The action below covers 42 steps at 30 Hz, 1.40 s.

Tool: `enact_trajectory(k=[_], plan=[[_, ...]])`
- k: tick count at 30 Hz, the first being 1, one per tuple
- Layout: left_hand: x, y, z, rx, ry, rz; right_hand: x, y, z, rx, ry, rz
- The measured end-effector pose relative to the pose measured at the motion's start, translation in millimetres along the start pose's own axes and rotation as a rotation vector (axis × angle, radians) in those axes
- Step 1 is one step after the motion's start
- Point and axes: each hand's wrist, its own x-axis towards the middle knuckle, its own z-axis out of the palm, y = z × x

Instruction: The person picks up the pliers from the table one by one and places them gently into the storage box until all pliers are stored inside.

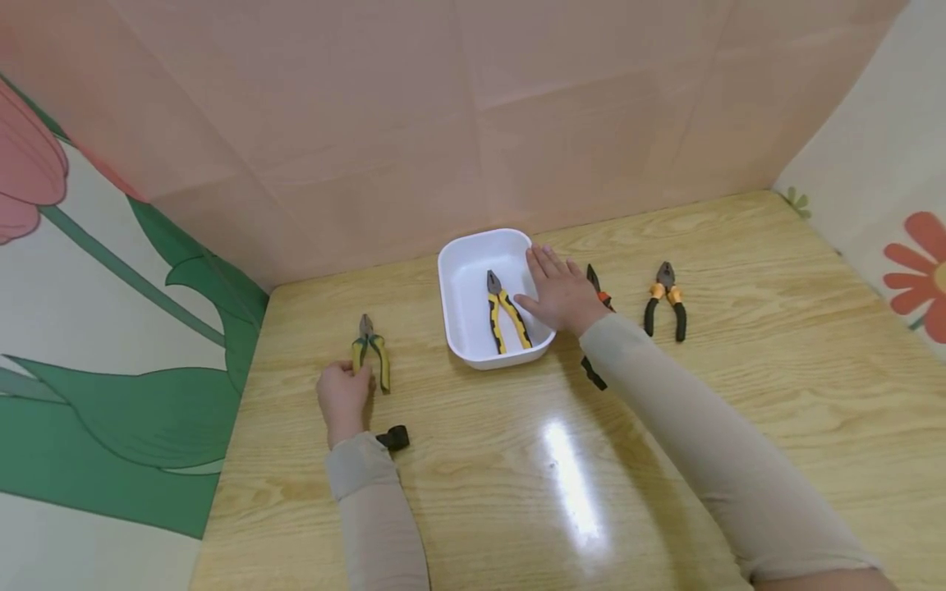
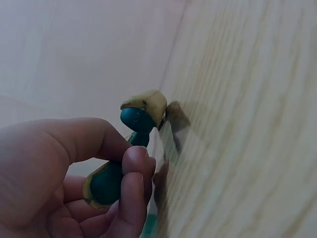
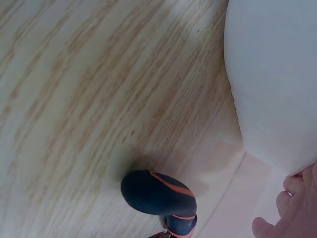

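Your straight-fingered right hand [image 1: 560, 294] touches the tray [image 1: 469, 332]; left of it, your left hand [image 1: 345, 396] pinches the green pliers [image 1: 380, 353] by one handle [image 2: 106, 183], so squeeze firmly against twisting.

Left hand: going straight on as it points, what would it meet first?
Beyond the green-and-yellow pliers that the left hand holds, probably the pink backdrop behind the table; depth is hard to judge.

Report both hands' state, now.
Left hand: holding the green-and-yellow-handled metal pliers by one handle.
Right hand: open, touching the white rectangular plastic tub.
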Motion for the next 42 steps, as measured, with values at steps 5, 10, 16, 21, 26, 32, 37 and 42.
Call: enact_trajectory(k=[5,10,16,21,26,32,37,42], plan=[[-0.4,-0.1,-1.1,-0.106,-0.049,-0.006,0.5,1.2,0.0,0.003,0.002,0.003],[0.1,-0.7,-1.8,-0.298,-0.111,-0.059,-0.2,1.9,-0.8,0.007,0.006,0.001],[0.2,-1.3,-1.9,-0.440,-0.153,-0.103,-0.3,3.3,-1.5,0.007,0.005,0.004],[0.7,-0.2,-0.6,-0.531,-0.185,-0.134,0.3,4.6,-0.9,0.009,0.002,0.010],[0.4,0.3,2.3,-0.580,-0.187,-0.140,0.3,5.8,-1.0,0.007,0.000,0.009],[0.0,2.0,1.3,-0.569,-0.190,-0.138,-0.1,6.3,-1.0,0.009,0.004,0.009],[-1.6,5.3,1.0,-0.556,-0.180,-0.130,-0.6,6.2,-1.1,0.005,0.006,0.008],[-2.3,7.5,3.1,-0.538,-0.127,-0.099,-1.5,5.3,-1.3,0.001,0.010,0.009]])
